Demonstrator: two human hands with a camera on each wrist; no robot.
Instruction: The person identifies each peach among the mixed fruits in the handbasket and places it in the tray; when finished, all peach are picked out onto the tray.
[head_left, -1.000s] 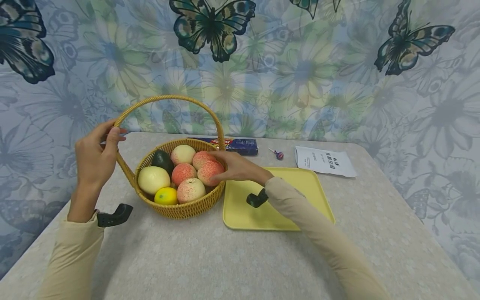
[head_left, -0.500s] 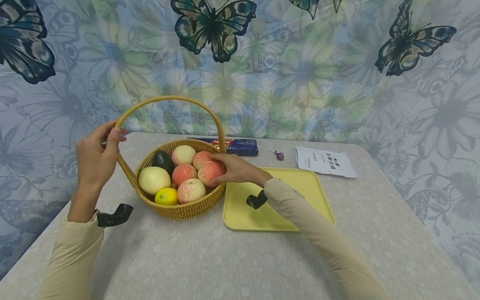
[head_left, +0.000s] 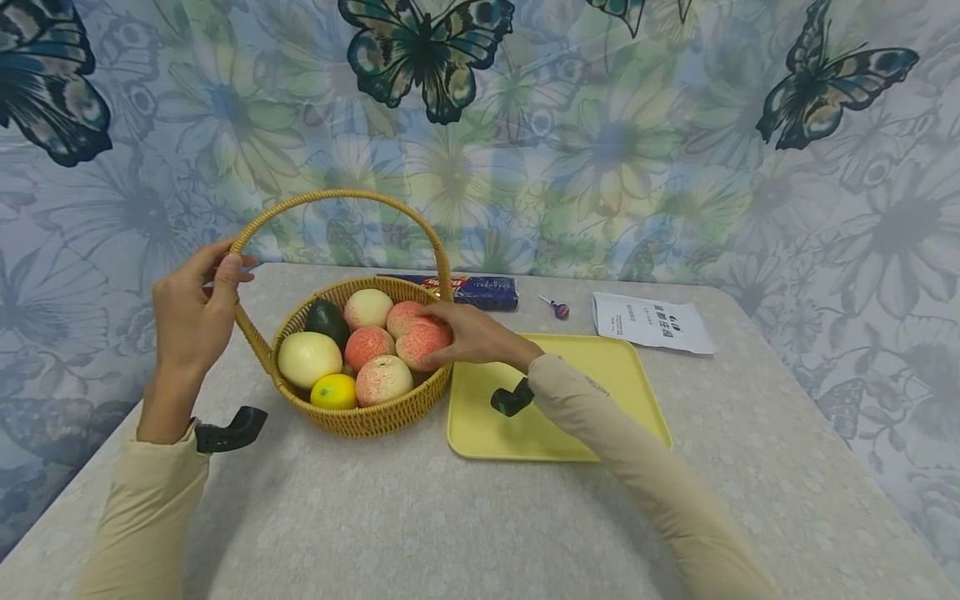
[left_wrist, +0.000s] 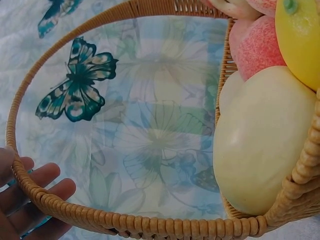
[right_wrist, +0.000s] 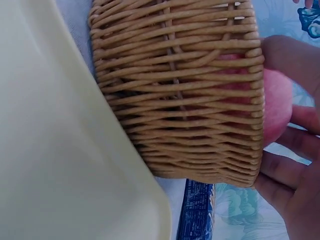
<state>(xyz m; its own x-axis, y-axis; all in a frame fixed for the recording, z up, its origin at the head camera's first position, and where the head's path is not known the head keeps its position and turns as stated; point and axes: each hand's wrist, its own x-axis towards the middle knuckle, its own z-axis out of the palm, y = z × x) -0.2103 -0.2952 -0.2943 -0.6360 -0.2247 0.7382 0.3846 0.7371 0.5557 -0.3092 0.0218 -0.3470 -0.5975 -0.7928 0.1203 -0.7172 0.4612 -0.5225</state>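
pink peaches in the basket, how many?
4 show in the basket: back right, centre, front, and one under the right hand. The pale back one isn't counted; more may lie beneath.

A wicker basket [right_wrist: 180, 95] is being seen side-on, filling the top centre. A pink peach [right_wrist: 277, 107] is being gripped at the basket's rim by the right hand [right_wrist: 295, 150], w/ fingers [right_wrist: 300, 142] being curled round it from the right. A yellow tray [right_wrist: 60, 150] is taking up the left side, its edge lying just beside the basket wall. A blue pack [right_wrist: 197, 212] is showing below the basket, next to the tray's corner. Patterned cloth [right_wrist: 240, 215] is being glimpsed at bottom right.
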